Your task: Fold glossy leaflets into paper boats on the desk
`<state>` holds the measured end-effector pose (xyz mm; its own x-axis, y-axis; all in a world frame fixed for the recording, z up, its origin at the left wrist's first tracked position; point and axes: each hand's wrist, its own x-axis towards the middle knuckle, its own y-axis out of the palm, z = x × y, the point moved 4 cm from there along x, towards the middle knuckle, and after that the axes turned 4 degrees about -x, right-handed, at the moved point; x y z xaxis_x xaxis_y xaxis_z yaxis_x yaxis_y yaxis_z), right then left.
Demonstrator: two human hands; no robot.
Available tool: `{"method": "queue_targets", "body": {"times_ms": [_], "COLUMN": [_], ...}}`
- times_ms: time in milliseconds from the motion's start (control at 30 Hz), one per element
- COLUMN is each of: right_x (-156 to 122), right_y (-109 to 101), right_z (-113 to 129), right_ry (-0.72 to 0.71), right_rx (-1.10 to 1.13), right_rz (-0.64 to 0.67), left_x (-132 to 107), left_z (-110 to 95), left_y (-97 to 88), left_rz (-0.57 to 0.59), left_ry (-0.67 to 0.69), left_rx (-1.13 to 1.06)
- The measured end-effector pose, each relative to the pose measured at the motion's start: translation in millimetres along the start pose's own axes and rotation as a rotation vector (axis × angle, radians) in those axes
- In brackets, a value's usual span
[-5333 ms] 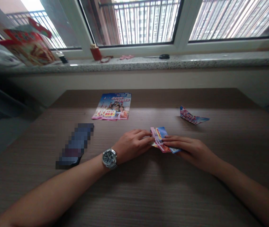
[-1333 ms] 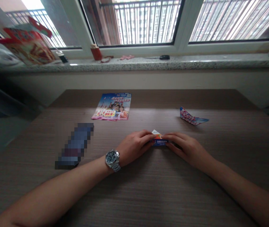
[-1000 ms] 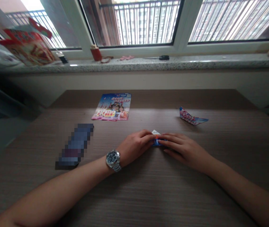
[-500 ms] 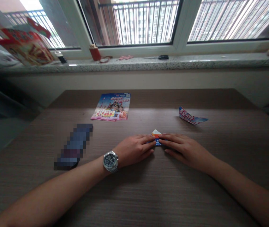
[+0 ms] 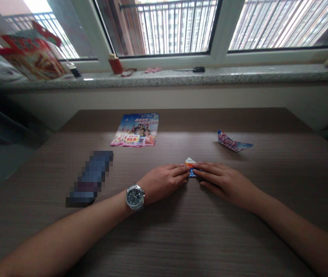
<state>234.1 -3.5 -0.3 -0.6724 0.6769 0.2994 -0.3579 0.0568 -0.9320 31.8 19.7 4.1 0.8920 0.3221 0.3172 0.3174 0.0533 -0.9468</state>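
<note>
A small folded paper (image 5: 191, 163), white, orange and blue with a pointed top, lies on the table between my hands. My left hand (image 5: 166, 181) rests on its left side, fingers stretched out and pressing down. From the right, my right hand (image 5: 228, 182) lies with straight fingers over the paper's other side, its fingertips close to those of the left. Both hands cover much of the sheet, so its full outline is hidden. Farther back on the right sits a folded paper boat-like shape (image 5: 233, 144) in blue, red and white print.
Printed flyers (image 5: 136, 130) lie stacked at the back left of the wooden table (image 5: 181, 238). A blurred-out, phone-like dark object (image 5: 91, 179) is near my left forearm. On the windowsill are scissors (image 5: 198, 69), a red container (image 5: 115, 65) and a red food bag (image 5: 37, 55).
</note>
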Motion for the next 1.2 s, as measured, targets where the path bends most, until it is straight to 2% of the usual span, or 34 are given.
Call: {"method": "queue_targets", "body": {"times_ms": [267, 667, 933, 1200], "right_x": [-1.0, -1.8, -2.2, -1.9], "right_y": [-0.4, -1.7, -3.5, 1.8], "right_z": [-1.4, -5.6, -4.1, -8.0], "right_ry": [0.010, 0.051, 0.040, 0.013], "right_rx": [-0.060, -0.076, -0.035, 0.125], "right_rz": [-0.020, -0.038, -0.042, -0.043], "left_x": [1.8, -2.4, -0.5, 1.0], "left_z": [-3.5, -5.1, -14.6, -22.3], "left_y": [-7.6, -7.5, -11.0, -12.5], "left_rz": [0.003, -0.024, -0.007, -0.001], "left_ry": [-0.041, 0.015, 0.073, 0.156], "left_rx": [-0.053, -0.143, -0.167, -0.145]}}
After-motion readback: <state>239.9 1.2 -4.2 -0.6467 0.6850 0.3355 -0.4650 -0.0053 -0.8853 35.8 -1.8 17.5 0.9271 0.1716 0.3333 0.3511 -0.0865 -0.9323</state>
